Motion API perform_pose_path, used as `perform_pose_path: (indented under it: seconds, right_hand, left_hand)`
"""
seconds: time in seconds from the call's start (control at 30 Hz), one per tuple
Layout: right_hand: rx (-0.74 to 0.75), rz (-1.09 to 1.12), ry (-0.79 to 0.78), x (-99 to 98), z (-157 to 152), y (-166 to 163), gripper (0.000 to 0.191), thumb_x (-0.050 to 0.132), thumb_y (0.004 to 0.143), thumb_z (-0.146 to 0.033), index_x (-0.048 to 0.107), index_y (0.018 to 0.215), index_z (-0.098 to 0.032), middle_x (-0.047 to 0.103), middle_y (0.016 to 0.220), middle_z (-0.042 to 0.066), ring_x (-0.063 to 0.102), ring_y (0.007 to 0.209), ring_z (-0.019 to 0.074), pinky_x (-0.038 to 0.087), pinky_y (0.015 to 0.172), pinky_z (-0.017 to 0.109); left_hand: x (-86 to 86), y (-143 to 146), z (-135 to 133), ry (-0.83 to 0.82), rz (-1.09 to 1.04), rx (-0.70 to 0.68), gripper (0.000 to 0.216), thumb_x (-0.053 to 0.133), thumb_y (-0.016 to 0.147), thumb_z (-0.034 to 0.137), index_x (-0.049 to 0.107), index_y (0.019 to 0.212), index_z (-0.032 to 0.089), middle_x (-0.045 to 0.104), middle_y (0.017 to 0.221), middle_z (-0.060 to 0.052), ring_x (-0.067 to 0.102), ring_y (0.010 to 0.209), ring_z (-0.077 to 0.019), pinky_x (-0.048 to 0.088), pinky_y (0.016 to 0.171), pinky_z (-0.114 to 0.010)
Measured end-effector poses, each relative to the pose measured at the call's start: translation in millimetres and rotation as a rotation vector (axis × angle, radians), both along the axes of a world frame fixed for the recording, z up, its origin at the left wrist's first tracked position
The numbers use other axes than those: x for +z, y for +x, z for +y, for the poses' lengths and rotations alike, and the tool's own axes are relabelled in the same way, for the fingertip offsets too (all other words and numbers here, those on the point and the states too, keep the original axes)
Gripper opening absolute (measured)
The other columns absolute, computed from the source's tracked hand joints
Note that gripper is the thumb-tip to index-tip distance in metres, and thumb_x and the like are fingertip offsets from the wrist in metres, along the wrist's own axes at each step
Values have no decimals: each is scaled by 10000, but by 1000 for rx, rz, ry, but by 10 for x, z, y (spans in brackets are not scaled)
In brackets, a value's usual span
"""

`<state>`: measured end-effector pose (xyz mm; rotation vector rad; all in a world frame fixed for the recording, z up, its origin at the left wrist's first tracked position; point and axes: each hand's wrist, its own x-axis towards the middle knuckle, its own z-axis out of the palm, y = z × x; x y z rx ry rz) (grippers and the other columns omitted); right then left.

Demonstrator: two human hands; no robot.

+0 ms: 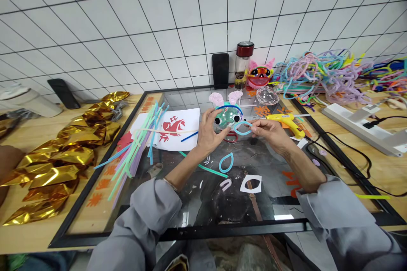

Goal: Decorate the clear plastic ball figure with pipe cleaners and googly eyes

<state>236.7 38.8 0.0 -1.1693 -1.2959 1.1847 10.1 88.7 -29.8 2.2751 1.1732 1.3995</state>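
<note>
Fish craft (228,117), frame centre above the glass worktop (178,216) — left hand (208,133) fingers clamped on its body, right hand (270,132) fingers pinching blue loop (242,128) — likely light, bendable; hold by the body.

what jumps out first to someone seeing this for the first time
At centre, the left hand holds a small craft creature with googly eyes and pink ears, while the right hand pinches a blue pipe-cleaner loop beside it. Crumpled gold foil sprawls across the table's left side, and a tangled heap of pipe cleaners fills the far right.
</note>
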Motion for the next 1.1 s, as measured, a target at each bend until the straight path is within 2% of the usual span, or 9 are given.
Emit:
perform_pose_path:
  seconds: [0.1, 0.17, 0.3, 0.57, 0.73, 0.9, 1.1]
  right_hand:
    - [-71, 51, -7, 1, 66, 46, 420, 844, 568, -585, 677, 672, -214, 646, 671, 4, 541, 610, 126, 461, 603, 282]
    - [-73, 65, -17, 28, 109, 62, 440, 839, 561, -609, 662, 676, -223, 608, 619, -10, 533, 589, 128, 472, 606, 293]
    - [-37, 39, -42, 120, 199, 3, 478, 850, 528, -622, 652, 668, -210, 596, 593, -15, 521, 557, 115, 470, 593, 288]
    - [-21, -90, 17, 235, 365, -183, 511, 845, 505, -639, 670, 631, -176, 587, 523, -7, 500, 489, 104, 415, 507, 259]
    - [-39, -119, 26, 207, 385, -173, 485, 860, 495, -604, 652, 609, -182, 583, 500, -8, 512, 476, 114, 435, 492, 261]
    - [-82, -107, 34, 149, 431, -192, 499, 850, 495, -623, 641, 613, -187, 586, 499, -6, 527, 471, 120, 455, 489, 266]
    - [-60, -97, 47, 123, 455, -214, 503, 847, 502, -625, 620, 595, -186, 576, 485, -8, 553, 469, 125, 452, 476, 257]
  left_hand:
    - [12, 7, -4, -29, -8, 2, 579, 744, 765, 308, 518, 1289, 215, 515, 1327, -133, 502, 1284, -282, 433, 1091, -475]
    - [18, 13, -10, -34, -8, 14, 580, 740, 766, 308, 514, 1293, 222, 511, 1340, -133, 497, 1296, -288, 433, 1092, -480]
    - [33, 31, -17, -15, -6, 24, 565, 740, 761, 305, 517, 1273, 217, 490, 1399, -145, 478, 1336, -304, 416, 1109, -497]
    - [30, 36, -11, 33, 0, -2, 542, 731, 782, 294, 510, 1268, 200, 493, 1414, -158, 470, 1352, -293, 400, 1128, -491]
    - [10, 28, 8, 13, -4, 41, 551, 740, 773, 340, 522, 1259, 202, 466, 1381, -156, 487, 1313, -300, 429, 1097, -496]
    - [34, 44, -6, 4, -5, 32, 557, 743, 752, 290, 512, 1251, 207, 464, 1378, -150, 468, 1329, -308, 428, 1096, -502]
    - [53, 76, -24, -13, -11, 81, 614, 809, 692, 323, 505, 1211, 202, 472, 1353, -149, 475, 1315, -317, 424, 1095, -512]
